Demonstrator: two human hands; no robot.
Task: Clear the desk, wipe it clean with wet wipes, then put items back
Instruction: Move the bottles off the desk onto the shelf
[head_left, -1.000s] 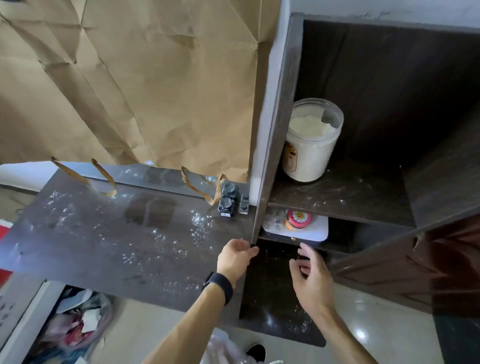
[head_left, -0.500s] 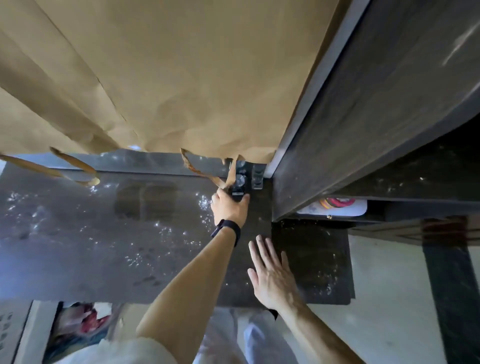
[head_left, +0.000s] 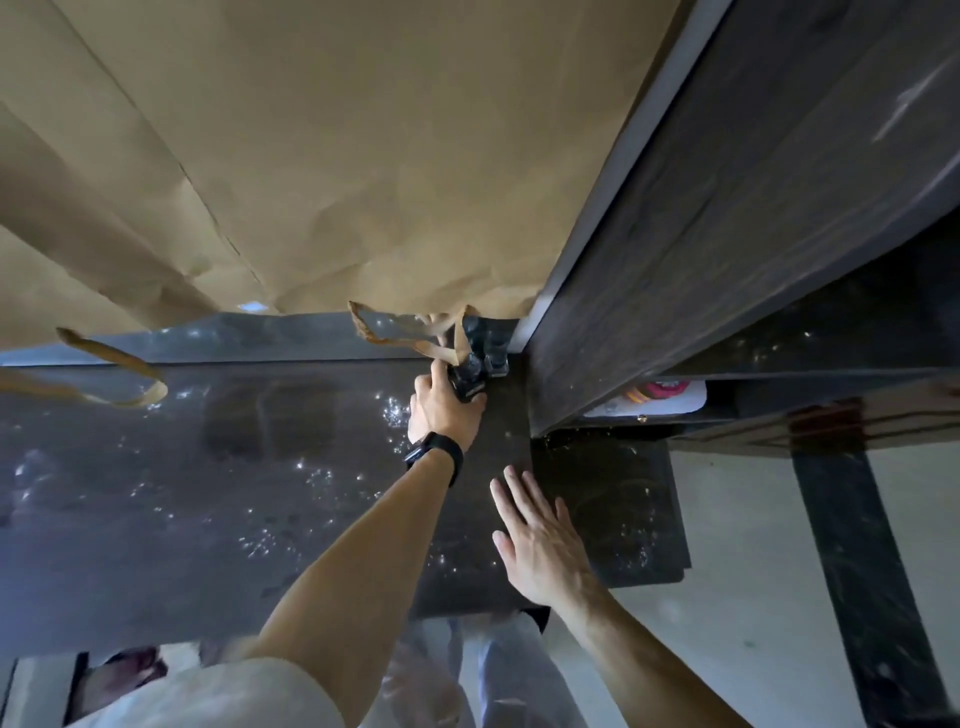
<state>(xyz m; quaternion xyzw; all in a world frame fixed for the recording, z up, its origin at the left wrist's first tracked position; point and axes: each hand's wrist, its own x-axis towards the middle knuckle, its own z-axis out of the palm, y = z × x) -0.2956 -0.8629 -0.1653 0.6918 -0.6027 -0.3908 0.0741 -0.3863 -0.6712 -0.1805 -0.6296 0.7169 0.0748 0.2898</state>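
Reaching to the back of the desk (head_left: 156, 519), the left hand (head_left: 444, 410) grips a small dark bottle (head_left: 467, 382). The right hand (head_left: 537, 540) lies flat, fingers spread, holding nothing.

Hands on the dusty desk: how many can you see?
2. The left hand reaches to the desk's back corner, closed around a small dark bottle. The right hand lies flat near the front edge, holding nothing.

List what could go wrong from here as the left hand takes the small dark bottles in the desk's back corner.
The left hand closes on only the front dark bottle; its neighbour beside the cabinet could tip. The torn paper strip hanging over them may snag. The right hand lies open on the dusty desk, likely smearing the residue.
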